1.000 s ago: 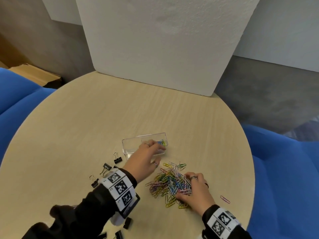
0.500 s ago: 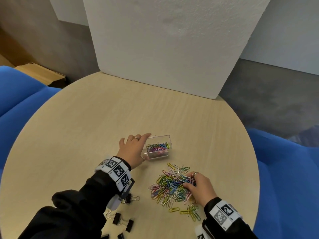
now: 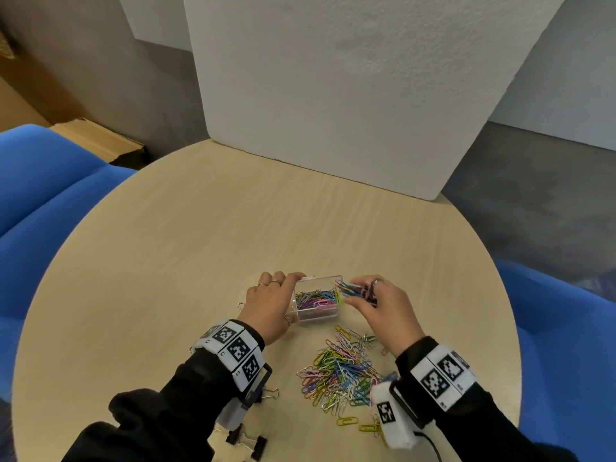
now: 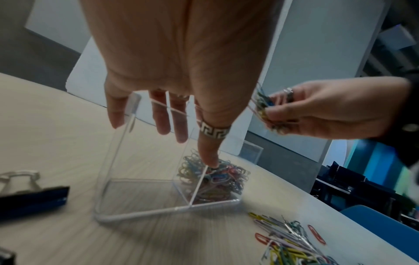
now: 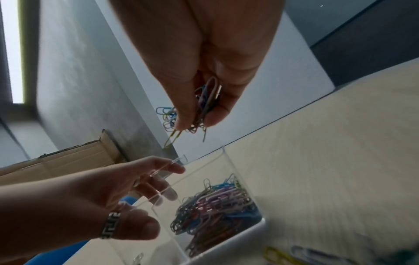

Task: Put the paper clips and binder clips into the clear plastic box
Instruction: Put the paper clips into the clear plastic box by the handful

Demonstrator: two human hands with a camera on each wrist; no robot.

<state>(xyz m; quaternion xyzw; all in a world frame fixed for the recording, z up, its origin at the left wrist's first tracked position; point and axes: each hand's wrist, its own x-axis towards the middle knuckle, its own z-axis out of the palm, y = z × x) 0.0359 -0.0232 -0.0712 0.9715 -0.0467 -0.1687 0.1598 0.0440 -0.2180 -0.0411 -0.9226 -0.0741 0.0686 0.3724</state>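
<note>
Low centre of the head view: small clear plastic box (image 3: 318,300) on round pale wooden table (image 3: 200,261), part-filled with coloured paper clips. Left hand (image 3: 270,305) gripping its left wall, fingers curled round. Right hand (image 3: 380,305) just right, fingers pinching bunch of clips (image 3: 353,290). Loose multicoloured pile (image 3: 340,371) below; black binder clips (image 3: 250,440) at bottom edge.

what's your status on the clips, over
Left hand steadies clear plastic box. Right hand pinches bunch of coloured paper clips at its rim. Black binder clips untouched. Nothing blocking.
</note>
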